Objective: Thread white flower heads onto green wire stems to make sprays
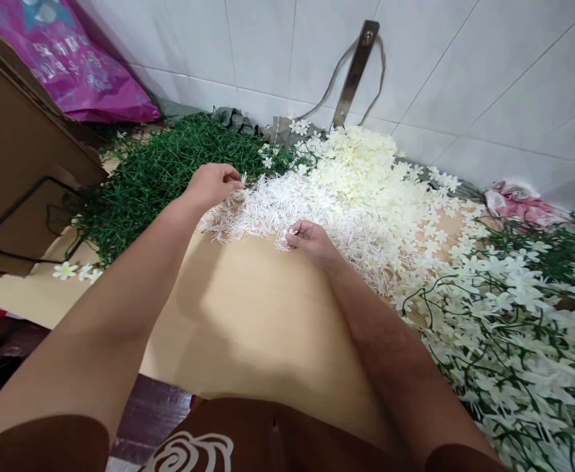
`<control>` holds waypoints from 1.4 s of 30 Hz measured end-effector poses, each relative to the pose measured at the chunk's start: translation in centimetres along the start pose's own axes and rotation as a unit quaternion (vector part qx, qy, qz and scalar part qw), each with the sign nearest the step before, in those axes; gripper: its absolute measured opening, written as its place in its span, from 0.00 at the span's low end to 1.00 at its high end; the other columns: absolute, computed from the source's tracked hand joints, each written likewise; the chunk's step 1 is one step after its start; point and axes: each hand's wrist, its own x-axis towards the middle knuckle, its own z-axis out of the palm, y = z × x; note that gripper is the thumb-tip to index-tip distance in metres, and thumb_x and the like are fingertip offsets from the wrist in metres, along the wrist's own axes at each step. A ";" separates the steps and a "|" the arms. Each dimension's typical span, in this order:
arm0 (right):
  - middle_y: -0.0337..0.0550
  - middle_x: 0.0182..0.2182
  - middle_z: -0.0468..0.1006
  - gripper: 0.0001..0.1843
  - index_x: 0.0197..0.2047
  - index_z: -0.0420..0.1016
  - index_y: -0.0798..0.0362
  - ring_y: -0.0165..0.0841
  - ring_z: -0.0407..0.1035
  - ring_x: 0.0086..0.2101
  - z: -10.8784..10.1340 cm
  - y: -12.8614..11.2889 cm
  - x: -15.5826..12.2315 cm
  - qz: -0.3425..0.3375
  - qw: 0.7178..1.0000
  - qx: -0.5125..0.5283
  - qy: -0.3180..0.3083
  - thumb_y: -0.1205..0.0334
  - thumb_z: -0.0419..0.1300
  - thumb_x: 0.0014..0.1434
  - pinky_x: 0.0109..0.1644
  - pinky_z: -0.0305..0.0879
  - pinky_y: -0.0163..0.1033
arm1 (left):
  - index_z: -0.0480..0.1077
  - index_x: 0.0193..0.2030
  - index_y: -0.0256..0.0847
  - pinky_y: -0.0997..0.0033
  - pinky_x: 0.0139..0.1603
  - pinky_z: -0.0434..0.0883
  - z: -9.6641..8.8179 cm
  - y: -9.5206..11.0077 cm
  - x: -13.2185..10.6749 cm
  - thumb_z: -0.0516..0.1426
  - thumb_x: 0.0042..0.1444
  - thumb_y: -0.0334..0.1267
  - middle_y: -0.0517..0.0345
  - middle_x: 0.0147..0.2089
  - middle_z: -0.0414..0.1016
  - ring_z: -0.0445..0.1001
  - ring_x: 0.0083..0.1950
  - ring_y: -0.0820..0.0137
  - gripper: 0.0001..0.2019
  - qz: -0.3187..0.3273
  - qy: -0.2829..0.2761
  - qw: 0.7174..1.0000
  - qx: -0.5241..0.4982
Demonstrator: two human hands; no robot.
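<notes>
My left hand (216, 185) is closed in a pinch at the left edge of a heap of thin white plastic pieces (292, 200). A small pale bit shows at its fingertips, too small to name. Lower and to the right, my right hand (313, 241) pinches a small white plastic piece (283, 244) at the heap's front edge. Behind my left hand spreads a tangle of green plastic stems (169, 157). Cream artificial flower heads (366, 164) are piled against the white pieces on the right.
Assembled white flowers on green stems (518, 328) cover the right side of the tan tabletop (238, 308). A cardboard box (26, 157) and a purple bag (90, 72) stand at left. A metal tool (356, 75) leans on the tiled wall; a pink-and-white cloth (520, 204) lies at back right.
</notes>
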 end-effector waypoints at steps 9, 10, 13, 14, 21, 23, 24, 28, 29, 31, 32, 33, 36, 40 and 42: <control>0.30 0.19 0.75 0.27 0.26 0.70 0.52 0.22 0.69 0.22 -0.3 -1.1 -0.2 -0.006 0.997 0.075 0.033 0.49 0.78 0.29 0.30 0.65 0.29 | 0.73 0.30 0.36 0.72 0.37 0.68 1.3 4.5 -2.3 0.55 0.55 0.26 0.58 0.28 0.72 0.68 0.29 0.76 0.06 0.038 0.061 0.946 -0.316; 0.30 0.19 0.75 0.27 0.26 0.70 0.52 0.22 0.70 0.23 -0.4 -1.4 -0.3 -0.009 0.995 0.087 0.037 0.49 0.78 0.29 0.30 0.66 0.29 | 0.72 0.30 0.36 0.74 0.34 0.67 1.6 4.9 -2.9 0.55 0.54 0.25 0.59 0.26 0.71 0.66 0.27 0.77 0.07 0.038 0.068 0.936 -0.344; 0.29 0.21 0.76 0.28 0.28 0.69 0.51 0.24 0.73 0.26 -0.5 -2.2 -0.5 -0.021 0.992 0.116 0.043 0.50 0.79 0.29 0.33 0.68 0.29 | 0.71 0.28 0.38 0.77 0.27 0.61 2.4 5.6 -4.5 0.56 0.54 0.26 0.63 0.21 0.64 0.61 0.23 0.78 0.07 0.035 0.066 0.907 -0.415; 0.30 0.22 0.76 0.28 0.28 0.68 0.51 0.24 0.74 0.27 -0.5 -2.4 -0.6 -0.024 0.992 0.120 0.043 0.50 0.78 0.30 0.34 0.68 0.30 | 0.70 0.27 0.39 0.77 0.26 0.60 2.7 5.8 -4.9 0.56 0.54 0.26 0.64 0.20 0.63 0.59 0.23 0.78 0.07 0.033 0.067 0.900 -0.430; 0.31 0.24 0.77 0.26 0.28 0.70 0.50 0.26 0.76 0.31 -0.3 -2.5 -0.8 -0.026 0.989 0.143 0.016 0.53 0.79 0.31 0.39 0.71 0.32 | 0.68 0.27 0.40 0.76 0.24 0.55 4.1 5.8 -7.7 0.59 0.55 0.37 0.65 0.21 0.60 0.54 0.21 0.79 0.08 0.005 0.070 0.861 -0.504; 0.31 0.25 0.78 0.24 0.28 0.71 0.50 0.26 0.76 0.33 -0.3 -2.5 -0.8 -0.029 0.990 0.138 0.010 0.54 0.79 0.32 0.42 0.72 0.34 | 0.69 0.29 0.41 0.74 0.23 0.53 4.8 5.7 -9.0 0.59 0.55 0.45 0.67 0.19 0.54 0.52 0.21 0.77 0.10 -0.010 -0.011 0.867 -0.498; 0.32 0.26 0.79 0.24 0.28 0.71 0.50 0.27 0.76 0.34 -0.3 -2.5 -0.9 -0.027 0.991 0.132 0.008 0.54 0.79 0.32 0.44 0.72 0.35 | 0.69 0.30 0.41 0.73 0.23 0.52 5.2 5.7 -9.7 0.60 0.53 0.49 0.67 0.19 0.54 0.51 0.21 0.77 0.13 -0.014 -0.046 0.870 -0.491; 0.34 0.26 0.80 0.23 0.27 0.72 0.51 0.29 0.75 0.32 -0.5 -2.3 -1.0 0.010 0.994 0.111 -0.009 0.53 0.79 0.33 0.46 0.74 0.41 | 0.69 0.27 0.40 0.71 0.26 0.54 7.1 5.3 -11.1 0.61 0.48 0.60 0.63 0.21 0.61 0.54 0.24 0.75 0.22 -0.001 -0.159 0.874 -0.458; 0.34 0.26 0.80 0.23 0.27 0.71 0.51 0.30 0.76 0.31 -0.6 -2.2 -1.0 0.021 0.994 0.110 -0.013 0.54 0.79 0.33 0.46 0.74 0.42 | 0.68 0.26 0.40 0.71 0.27 0.56 7.4 5.2 -11.2 0.61 0.47 0.61 0.61 0.22 0.63 0.57 0.25 0.75 0.23 0.004 -0.177 0.869 -0.463; 0.35 0.26 0.80 0.22 0.26 0.71 0.52 0.30 0.76 0.31 -0.6 -2.1 -1.0 0.038 0.993 0.114 -0.022 0.55 0.79 0.34 0.45 0.74 0.42 | 0.68 0.25 0.39 0.70 0.31 0.59 7.9 4.9 -11.0 0.62 0.46 0.62 0.59 0.25 0.67 0.61 0.28 0.73 0.24 0.011 -0.195 0.853 -0.483; 0.35 0.25 0.80 0.22 0.26 0.71 0.52 0.30 0.76 0.30 -0.6 -2.1 -1.1 0.042 0.992 0.117 -0.026 0.55 0.79 0.34 0.44 0.74 0.42 | 0.69 0.25 0.39 0.71 0.32 0.60 8.1 4.7 -10.9 0.62 0.46 0.62 0.59 0.26 0.68 0.63 0.29 0.73 0.25 0.016 -0.203 0.847 -0.490; 0.35 0.24 0.80 0.22 0.25 0.71 0.52 0.30 0.76 0.29 -0.6 -2.1 -1.0 0.045 0.992 0.118 -0.031 0.55 0.78 0.35 0.43 0.74 0.41 | 0.69 0.25 0.39 0.71 0.34 0.61 8.2 4.6 -10.9 0.62 0.46 0.62 0.59 0.26 0.69 0.64 0.30 0.73 0.25 0.022 -0.212 0.844 -0.493; 0.34 0.22 0.78 0.21 0.23 0.71 0.53 0.29 0.75 0.28 -0.6 -2.0 -1.0 0.053 0.992 0.107 -0.041 0.56 0.78 0.35 0.37 0.73 0.37 | 0.69 0.24 0.38 0.71 0.34 0.60 8.4 4.1 -10.7 0.62 0.46 0.63 0.60 0.25 0.67 0.63 0.30 0.73 0.26 0.038 -0.228 0.843 -0.486; 0.34 0.22 0.77 0.21 0.23 0.71 0.53 0.27 0.73 0.26 -0.7 -1.8 -0.9 0.059 0.994 0.084 -0.036 0.55 0.78 0.34 0.34 0.70 0.34 | 0.68 0.23 0.38 0.72 0.30 0.55 8.4 3.7 -10.6 0.61 0.48 0.63 0.62 0.23 0.62 0.58 0.27 0.75 0.26 0.047 -0.238 0.843 -0.480; 0.33 0.22 0.77 0.21 0.23 0.72 0.53 0.26 0.72 0.26 -0.6 -1.7 -0.9 0.056 0.995 0.072 -0.031 0.54 0.78 0.34 0.33 0.70 0.34 | 0.67 0.23 0.38 0.72 0.30 0.54 8.3 3.7 -10.6 0.60 0.50 0.62 0.62 0.23 0.61 0.57 0.27 0.75 0.25 0.048 -0.246 0.843 -0.476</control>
